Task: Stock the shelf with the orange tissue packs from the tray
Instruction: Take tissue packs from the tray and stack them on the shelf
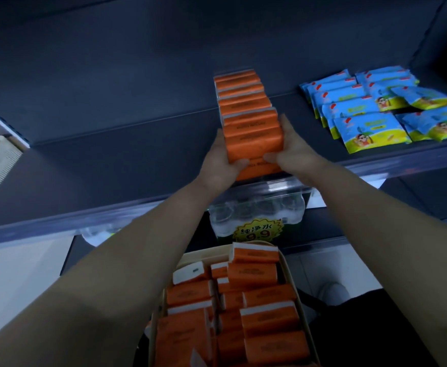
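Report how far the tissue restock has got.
Done: a row of orange packs already lines the shelf, running front to back. In hand: the left hand and right hand grip the front packs at the shelf's front edge. Left: the tray below holds many loose packs, so much of the stocking looks undone.

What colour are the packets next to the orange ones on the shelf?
Blue and yellow packets, head view.

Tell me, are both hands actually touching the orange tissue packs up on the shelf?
Touching. The head view shows the left hand and right hand clasping opposite sides of the front orange tissue packs, thumbs across the near face.
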Demonstrator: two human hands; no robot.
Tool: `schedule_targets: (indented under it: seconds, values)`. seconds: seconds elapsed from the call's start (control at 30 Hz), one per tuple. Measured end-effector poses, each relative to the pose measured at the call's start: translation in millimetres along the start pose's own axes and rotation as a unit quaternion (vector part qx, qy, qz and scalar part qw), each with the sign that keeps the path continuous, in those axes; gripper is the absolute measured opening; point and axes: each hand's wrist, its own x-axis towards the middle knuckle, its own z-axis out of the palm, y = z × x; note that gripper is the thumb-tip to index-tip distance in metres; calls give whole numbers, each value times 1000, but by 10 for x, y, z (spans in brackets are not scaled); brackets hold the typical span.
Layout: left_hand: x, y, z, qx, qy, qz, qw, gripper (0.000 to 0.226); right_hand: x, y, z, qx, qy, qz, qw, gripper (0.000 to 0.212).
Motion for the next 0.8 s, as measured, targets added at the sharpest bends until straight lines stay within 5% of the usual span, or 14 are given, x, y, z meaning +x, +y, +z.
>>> schedule_targets:
  seconds: [0.3, 0.5, 0.63, 0.8]
  values:
    - [15, 2, -6, 53, 25, -24, 998, 73, 28, 2, 10, 7, 0, 26, 1000, 105]
    - [-66, 23, -99, 44, 29, -95, 994, 108, -109, 5, 15, -28, 27, 51, 998, 114]
    - [-234, 40, -200, 61, 39, -97, 993, 96, -315, 32, 50, -135, 112, 15, 984, 93]
    - [-618, 43, -390, 193, 75, 1, 978, 51, -701, 151, 188, -276, 203, -79, 936, 50]
